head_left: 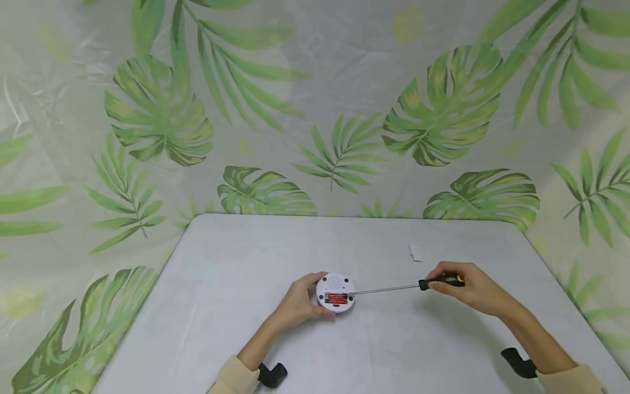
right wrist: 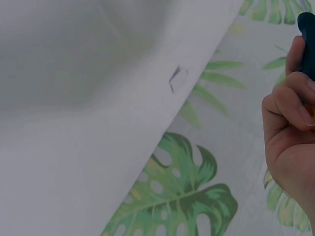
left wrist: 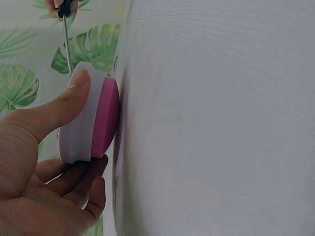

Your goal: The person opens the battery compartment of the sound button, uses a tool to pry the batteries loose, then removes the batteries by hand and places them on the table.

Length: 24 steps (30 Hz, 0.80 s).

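A round white device [head_left: 339, 282] lies on the table with a speaker grille and small black feet facing up. Two red batteries [head_left: 336, 298] show in its uncovered compartment. Its lower part [left wrist: 107, 118] is pink in the left wrist view. My left hand [head_left: 298, 299] grips the device by its left rim, thumb on the near side and fingers around the far side. My right hand [head_left: 467, 283] holds a screwdriver [head_left: 386, 289] by its black and yellow handle. The long shaft runs left, its tip at the compartment's right end; whether it touches a battery, I cannot tell.
A small white piece [head_left: 415, 254], perhaps a cover, lies on the white table [head_left: 236, 257] behind the screwdriver. A leaf-printed sheet [head_left: 344, 109] hangs behind the table's far edge. Black wrist mounts [head_left: 272, 376] sit at both forearms.
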### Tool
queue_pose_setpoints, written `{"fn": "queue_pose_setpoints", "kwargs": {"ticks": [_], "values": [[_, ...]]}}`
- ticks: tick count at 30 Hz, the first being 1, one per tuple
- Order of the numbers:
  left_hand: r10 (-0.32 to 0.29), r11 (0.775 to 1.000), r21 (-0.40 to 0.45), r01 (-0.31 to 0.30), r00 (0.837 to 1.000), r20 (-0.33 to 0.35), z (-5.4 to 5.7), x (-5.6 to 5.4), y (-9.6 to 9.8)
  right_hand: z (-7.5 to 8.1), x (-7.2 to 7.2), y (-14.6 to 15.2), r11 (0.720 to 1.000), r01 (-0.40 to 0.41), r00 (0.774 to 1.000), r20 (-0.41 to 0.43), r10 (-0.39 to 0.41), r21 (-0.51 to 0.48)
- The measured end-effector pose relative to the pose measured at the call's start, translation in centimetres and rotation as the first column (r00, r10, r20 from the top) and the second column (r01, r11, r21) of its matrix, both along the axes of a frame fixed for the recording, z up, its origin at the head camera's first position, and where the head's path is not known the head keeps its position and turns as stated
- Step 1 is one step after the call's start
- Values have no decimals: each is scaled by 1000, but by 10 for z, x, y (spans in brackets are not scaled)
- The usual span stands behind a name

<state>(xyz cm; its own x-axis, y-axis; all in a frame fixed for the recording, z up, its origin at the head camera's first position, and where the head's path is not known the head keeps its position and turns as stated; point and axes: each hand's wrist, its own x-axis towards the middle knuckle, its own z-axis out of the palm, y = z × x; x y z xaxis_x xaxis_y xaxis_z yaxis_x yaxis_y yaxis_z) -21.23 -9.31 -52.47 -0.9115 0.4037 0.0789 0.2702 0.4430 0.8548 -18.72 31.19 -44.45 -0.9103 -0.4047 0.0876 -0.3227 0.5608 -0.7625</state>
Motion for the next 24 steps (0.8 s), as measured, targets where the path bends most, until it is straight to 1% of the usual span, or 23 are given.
{"fn": "queue_pose_setpoints", "kwargs": {"ticks": [7,14,21,24], "values": [[0,1000,-3,0,1000,-1,0,1,1,3,3,2,1000,9,1000,15,-9,1],[3,1000,6,-3,1000,2,1,1,0,10,2,-5,999,-30,999,-12,30,14],[-16,1000,10,16,1000,15,1,1,0,16,4,-14,997,-77,997,-28,77,12],[-20,1000,7,20,1000,10,0,1,1,17,4,-15,996,-87,996,-35,87,11]]}}
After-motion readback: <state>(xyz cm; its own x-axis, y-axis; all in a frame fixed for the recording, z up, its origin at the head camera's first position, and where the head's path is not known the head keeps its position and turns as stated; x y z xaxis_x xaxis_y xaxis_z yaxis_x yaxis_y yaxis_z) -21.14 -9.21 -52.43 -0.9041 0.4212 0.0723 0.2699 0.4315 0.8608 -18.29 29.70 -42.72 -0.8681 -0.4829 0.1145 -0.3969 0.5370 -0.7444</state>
